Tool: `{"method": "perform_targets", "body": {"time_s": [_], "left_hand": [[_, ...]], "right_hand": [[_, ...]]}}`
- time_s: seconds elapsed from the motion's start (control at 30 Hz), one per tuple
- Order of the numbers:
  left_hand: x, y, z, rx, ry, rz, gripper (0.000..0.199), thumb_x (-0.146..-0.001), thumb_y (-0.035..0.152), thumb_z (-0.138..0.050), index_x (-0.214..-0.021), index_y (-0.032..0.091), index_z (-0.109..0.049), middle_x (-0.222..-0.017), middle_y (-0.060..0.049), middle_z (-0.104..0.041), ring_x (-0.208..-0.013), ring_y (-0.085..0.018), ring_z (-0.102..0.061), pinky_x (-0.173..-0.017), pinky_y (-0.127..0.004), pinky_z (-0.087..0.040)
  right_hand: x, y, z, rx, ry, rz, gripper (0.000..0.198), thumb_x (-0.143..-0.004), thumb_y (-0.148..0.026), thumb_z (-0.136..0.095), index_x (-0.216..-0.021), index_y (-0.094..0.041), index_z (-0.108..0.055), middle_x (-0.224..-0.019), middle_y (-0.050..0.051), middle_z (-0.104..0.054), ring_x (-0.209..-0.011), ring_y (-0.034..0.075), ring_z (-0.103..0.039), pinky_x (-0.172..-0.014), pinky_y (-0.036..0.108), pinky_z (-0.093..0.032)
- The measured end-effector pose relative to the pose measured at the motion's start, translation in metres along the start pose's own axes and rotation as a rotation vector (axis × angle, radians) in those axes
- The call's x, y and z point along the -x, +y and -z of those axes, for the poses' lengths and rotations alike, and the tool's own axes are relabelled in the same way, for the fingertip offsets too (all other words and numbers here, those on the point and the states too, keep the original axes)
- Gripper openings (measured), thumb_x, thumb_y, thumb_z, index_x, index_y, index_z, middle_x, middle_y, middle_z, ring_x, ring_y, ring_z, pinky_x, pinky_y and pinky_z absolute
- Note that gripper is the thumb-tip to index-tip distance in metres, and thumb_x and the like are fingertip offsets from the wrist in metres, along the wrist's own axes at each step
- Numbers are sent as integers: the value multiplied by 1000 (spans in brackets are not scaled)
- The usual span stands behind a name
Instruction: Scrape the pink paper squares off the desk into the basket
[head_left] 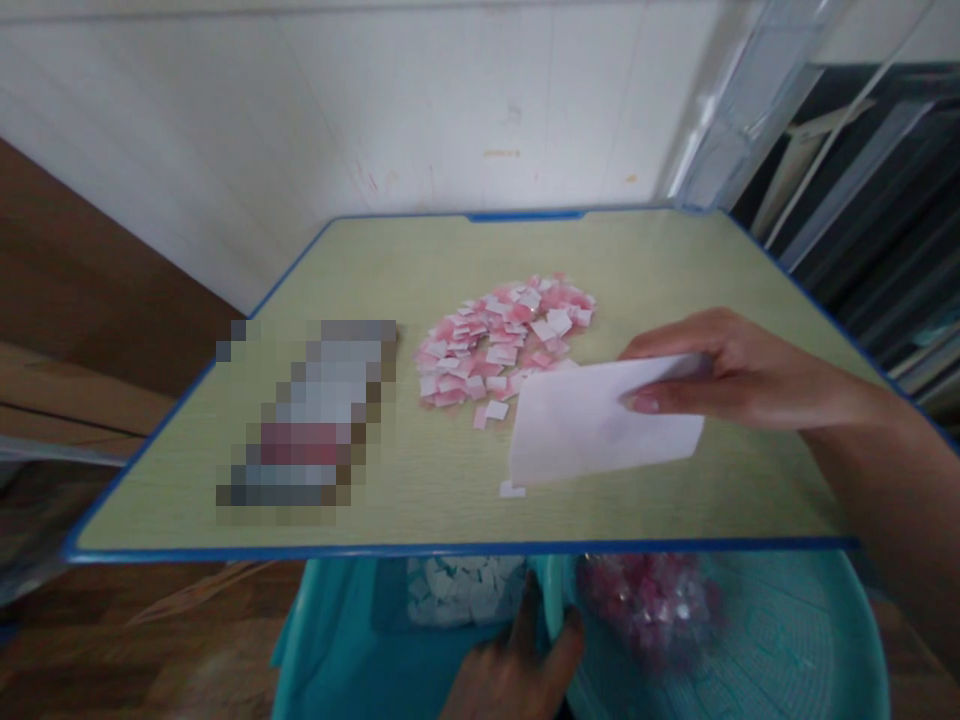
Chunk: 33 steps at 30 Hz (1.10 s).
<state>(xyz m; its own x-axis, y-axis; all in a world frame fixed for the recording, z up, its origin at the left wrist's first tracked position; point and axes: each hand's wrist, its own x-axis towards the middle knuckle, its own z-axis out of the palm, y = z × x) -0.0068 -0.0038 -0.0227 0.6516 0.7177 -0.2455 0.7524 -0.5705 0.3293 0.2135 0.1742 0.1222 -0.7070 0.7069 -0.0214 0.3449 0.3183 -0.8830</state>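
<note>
Right hand (750, 372) gripped a white card (574, 425) in its fingers.
Pink-and-white pieces (501, 335) lay near; left hand (514, 670) was at a teal rim (553, 590), its fingers' grip unclear.

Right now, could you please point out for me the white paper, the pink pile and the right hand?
White paper (574, 422): head view, middle of its face.
Pink pile (506, 340): head view, near its centre.
Right hand (750, 375): head view, middle of the hand.

Two hands (506, 680) (750, 375), one card (577, 425), one table (427, 505), one blurred object (315, 400), two tubs (330, 650) (802, 620); one heap (510, 335) of bits, too many to count; one shiny bundle (652, 605).
</note>
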Motion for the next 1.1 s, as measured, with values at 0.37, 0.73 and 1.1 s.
{"method": "perform_targets", "body": {"time_s": [0.37, 0.73, 1.1], "left_hand": [[-7, 4, 16, -2, -193, 36, 58, -71, 24, -66, -124, 19, -44, -117, -28, -52, -69, -31, -65, -54, -36, -53], [-6, 5, 11, -39, -83, 7, 53, -70, 29, -65, -119, 20, -46, -106, -24, -60, -62, -29, -65, -48, -34, -53], [-6, 4, 7, -29, -80, 20, 54, -68, 20, -65, -118, 21, -44, -107, -22, -59, -63, -29, -65, -48, -33, -53]], "right_hand": [[5, 1, 7, 61, 29, -140, 19, -73, -35, -60, -71, -16, -62, -57, -3, -54, -49, 7, -47, -40, 17, -33], [-6, -1, -14, 24, 194, -84, 21, -72, -39, -61, -75, -19, -65, -59, -3, -57, -48, 8, -50, -39, 18, -33], [-10, -4, -35, 121, 182, -74, 20, -77, -33, -55, -68, -16, -59, -56, -3, -49, -47, 6, -44, -38, 17, -30]]}}
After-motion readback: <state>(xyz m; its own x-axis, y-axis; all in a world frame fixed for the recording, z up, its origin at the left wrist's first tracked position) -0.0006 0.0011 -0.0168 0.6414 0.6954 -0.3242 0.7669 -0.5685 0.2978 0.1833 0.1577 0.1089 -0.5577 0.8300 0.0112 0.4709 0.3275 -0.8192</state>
